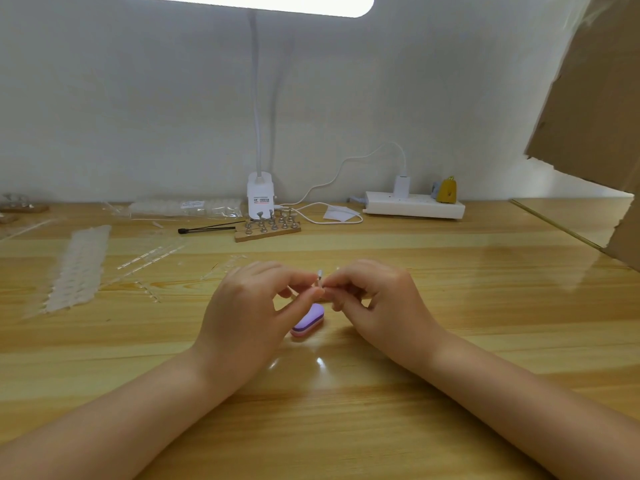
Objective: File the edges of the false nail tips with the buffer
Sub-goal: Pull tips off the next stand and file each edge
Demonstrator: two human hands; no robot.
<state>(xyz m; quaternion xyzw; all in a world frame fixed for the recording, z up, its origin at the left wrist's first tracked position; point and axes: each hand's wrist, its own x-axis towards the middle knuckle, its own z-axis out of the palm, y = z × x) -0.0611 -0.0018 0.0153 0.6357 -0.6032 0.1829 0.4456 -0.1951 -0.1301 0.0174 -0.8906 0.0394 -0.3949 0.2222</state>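
Far left on the wooden table [450,306]: strips of clear false nail tips [78,268], lying flat, well apart from the hands; more loose clear strips [152,258] just to their right. Behind, near the wall: packets of tips [187,207], a black-tipped stick [207,229], the clamp lamp [260,194], and a wooden stand of small metal holders [268,226].

Left hand [249,306], centre, fingers curled, thumb and forefinger pinching a small silvery stem [319,274] with what looks like a nail tip at its lower end; too small to tell for certain. Buffer [308,321], lilac over pink, lying on the table just beneath and between both hands, gripped by neither. Right hand [375,296], fingers curled, fingertips meeting the same small piece from the other side.

Probably only seating or adjusting a tip on its holder: no filing under way, buffer not yet picked up, no tips visibly mounted on the stand. Nearly all of the job apparently left.

Further right: white power strip [414,204] with plugged charger, a small yellow object [446,190], cardboard [595,98] at the edge.
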